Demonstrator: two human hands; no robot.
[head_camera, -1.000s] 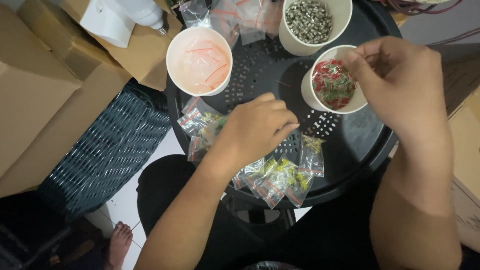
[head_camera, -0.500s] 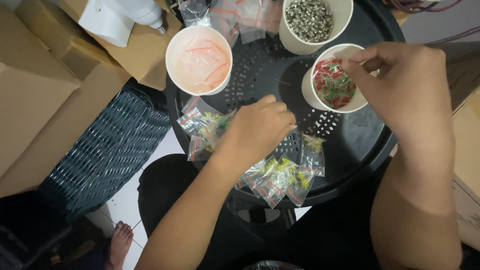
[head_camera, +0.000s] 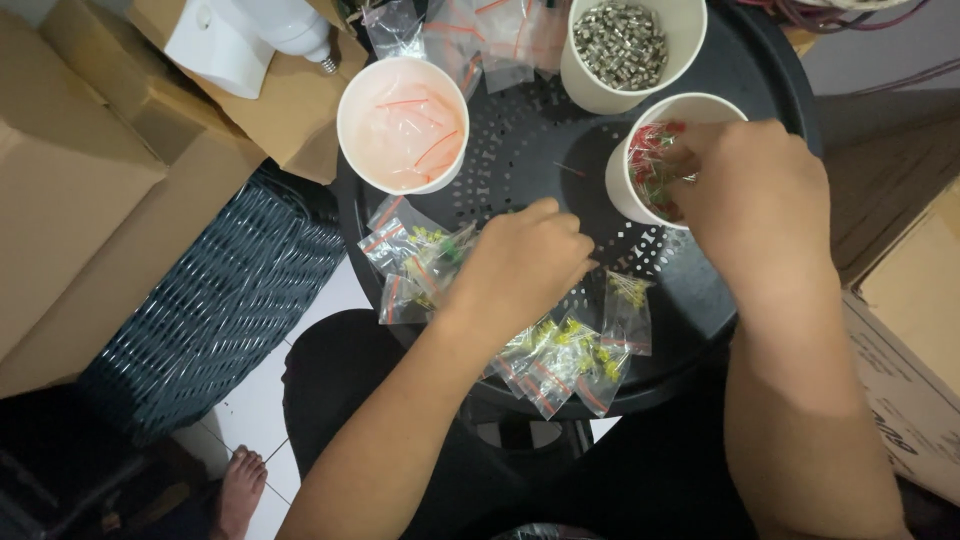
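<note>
Right hand (head_camera: 755, 195) at right of centre, fingers dipped into a white paper cup (head_camera: 622, 175) of small red parts – whether pinching one, cannot tell. Left hand (head_camera: 525, 265) at frame centre, loosely curled, knuckles up, resting on small clear bags (head_camera: 425, 262) of yellow and green bits spread along the lower rim of a round black perforated tray (head_camera: 525, 160). Upper middle – a second cup (head_camera: 402, 125) with thin red pieces. Top – a third cup (head_camera: 620, 45) full of grey metal parts. Cardboard boxes (head_camera: 80, 190) at left.
</note>
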